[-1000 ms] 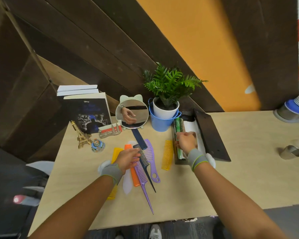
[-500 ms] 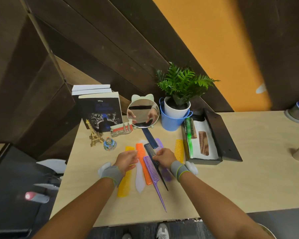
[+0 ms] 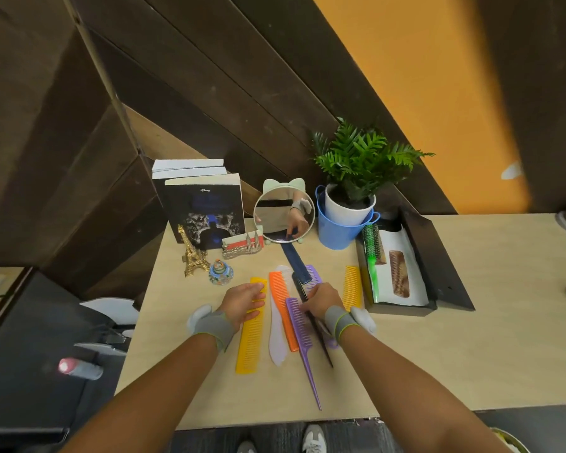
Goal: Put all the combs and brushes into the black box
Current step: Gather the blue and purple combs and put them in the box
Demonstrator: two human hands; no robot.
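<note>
Hiding its fingers' grip, right hand covers black comb; left hand flat.

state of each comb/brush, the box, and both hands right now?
black box: open
green brush: in box
brown comb: in box
black comb: on table, under right hand
large yellow comb: on table, left hand flat on it
orange comb: on table

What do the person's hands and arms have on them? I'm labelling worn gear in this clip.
Both forearms are bare, with no sleeves. Each wrist carries a grey fabric band edged with a thin yellow-green line, with a white rounded piece on its outer side: one on the left hand, one on the right hand. No rings or gloves show.
</note>
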